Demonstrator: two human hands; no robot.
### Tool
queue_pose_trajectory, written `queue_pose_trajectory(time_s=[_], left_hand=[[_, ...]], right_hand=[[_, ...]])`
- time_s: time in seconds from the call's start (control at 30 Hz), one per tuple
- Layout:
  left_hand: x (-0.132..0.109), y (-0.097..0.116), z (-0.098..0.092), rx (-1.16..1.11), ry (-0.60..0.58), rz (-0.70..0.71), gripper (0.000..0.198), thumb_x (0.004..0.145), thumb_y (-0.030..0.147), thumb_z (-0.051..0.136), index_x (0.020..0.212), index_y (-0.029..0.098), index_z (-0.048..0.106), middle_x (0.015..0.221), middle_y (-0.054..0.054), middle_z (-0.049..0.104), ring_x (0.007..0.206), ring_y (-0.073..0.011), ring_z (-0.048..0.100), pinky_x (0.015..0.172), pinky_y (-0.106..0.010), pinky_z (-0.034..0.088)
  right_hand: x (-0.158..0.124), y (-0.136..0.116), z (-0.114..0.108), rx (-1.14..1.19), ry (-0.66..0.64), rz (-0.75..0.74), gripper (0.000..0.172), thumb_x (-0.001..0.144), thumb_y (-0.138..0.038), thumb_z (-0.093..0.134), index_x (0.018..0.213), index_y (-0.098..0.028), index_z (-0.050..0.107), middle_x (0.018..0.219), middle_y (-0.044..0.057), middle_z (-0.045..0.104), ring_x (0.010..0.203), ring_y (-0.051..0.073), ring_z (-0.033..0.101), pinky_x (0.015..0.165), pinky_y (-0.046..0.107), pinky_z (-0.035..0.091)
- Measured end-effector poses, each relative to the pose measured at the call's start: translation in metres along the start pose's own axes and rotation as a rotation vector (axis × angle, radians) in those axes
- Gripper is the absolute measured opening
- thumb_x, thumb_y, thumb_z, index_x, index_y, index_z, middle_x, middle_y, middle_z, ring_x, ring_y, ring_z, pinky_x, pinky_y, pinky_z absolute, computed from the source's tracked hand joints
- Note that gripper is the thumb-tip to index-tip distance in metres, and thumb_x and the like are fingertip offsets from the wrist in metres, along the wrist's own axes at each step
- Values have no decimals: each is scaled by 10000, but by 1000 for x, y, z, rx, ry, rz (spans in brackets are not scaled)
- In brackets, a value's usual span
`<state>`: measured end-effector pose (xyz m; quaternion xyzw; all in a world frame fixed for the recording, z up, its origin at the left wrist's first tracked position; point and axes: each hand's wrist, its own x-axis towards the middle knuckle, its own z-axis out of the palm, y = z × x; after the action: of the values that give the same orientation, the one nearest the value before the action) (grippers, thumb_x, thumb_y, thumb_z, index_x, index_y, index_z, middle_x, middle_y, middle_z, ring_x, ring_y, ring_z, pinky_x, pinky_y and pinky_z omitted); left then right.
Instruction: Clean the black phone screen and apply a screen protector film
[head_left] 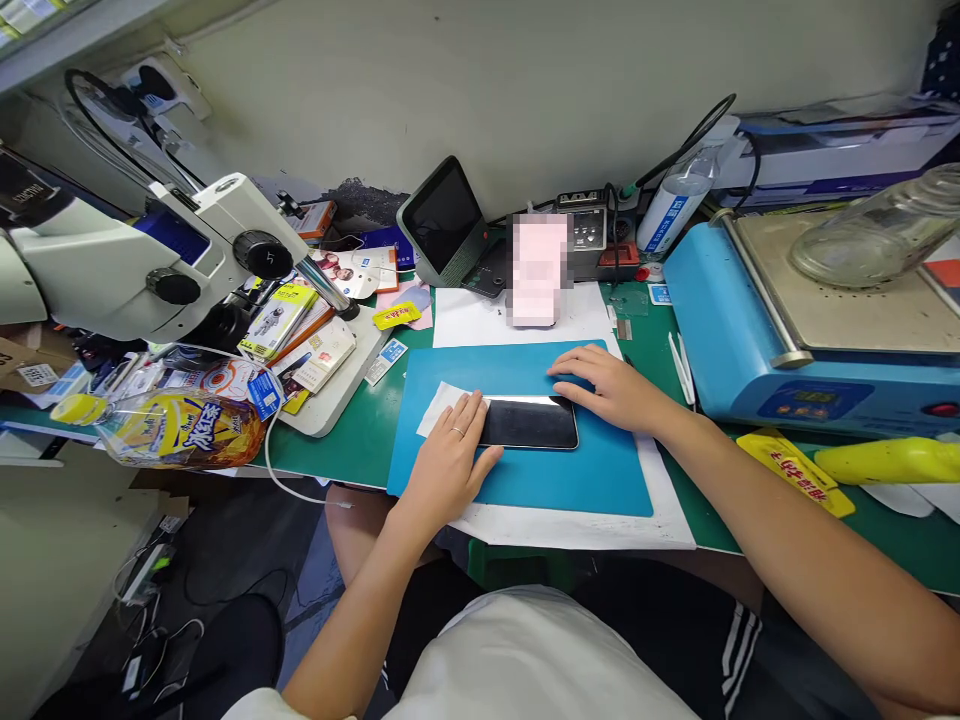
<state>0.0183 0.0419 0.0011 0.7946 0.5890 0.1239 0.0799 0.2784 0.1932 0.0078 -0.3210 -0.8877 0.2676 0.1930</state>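
Note:
A dark-screened smartphone (531, 423) lies flat on a blue work mat (525, 488). My left hand (452, 458), a ring on one finger, rests with fingers stretched over the phone's left end, the thumb apart. Beside those fingers a white tissue (441, 405) lies on the mat, partly under the hand. My right hand (606, 386) is by the phone's upper right corner, palm down, fingers extended and slightly curved; the thumb tip is close to the phone's edge. Whether it touches cannot be made out. Nothing is gripped in either hand.
A microscope (172, 260) and an iced tea bottle (187, 428) stand and lie at left. Behind the mat are a propped pixelated phone (538, 270) and a small display (444, 222). At right sit white tweezers (681, 368) and a blue heating machine (742, 370) bearing a glass jar (870, 240).

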Motion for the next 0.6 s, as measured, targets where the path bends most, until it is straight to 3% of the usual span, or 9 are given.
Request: queue_pose_trajectory(time_s=[0.13, 0.37, 0.6], left_hand=[[-1, 9, 1, 29, -16, -10, 617, 1100, 461, 310, 1594, 92, 276, 1663, -159, 301, 1563, -286, 222, 1243, -500, 322], [-24, 24, -1, 85, -14, -12, 624, 1095, 469, 313, 1593, 96, 269, 1651, -176, 323, 1547, -285, 273, 1232, -488, 342], [8, 24, 7, 79, -9, -32, 682, 1082, 529, 325, 1581, 65, 286, 1656, -186, 301, 1551, -315, 255, 1240, -500, 320]], right_hand=[[0, 0, 1, 4, 6, 3, 366, 999, -460, 505, 1151, -219, 735, 1172, 137, 706, 1156, 341, 604, 985, 543, 499], [0, 0, 2, 1, 13, 13, 379, 995, -469, 509, 1154, -215, 742, 1171, 139, 703, 1162, 343, 597, 988, 544, 493], [3, -2, 3, -23, 31, 6, 379, 990, -471, 500, 1134, -232, 756, 1144, 139, 703, 1120, 343, 615, 967, 540, 498]])
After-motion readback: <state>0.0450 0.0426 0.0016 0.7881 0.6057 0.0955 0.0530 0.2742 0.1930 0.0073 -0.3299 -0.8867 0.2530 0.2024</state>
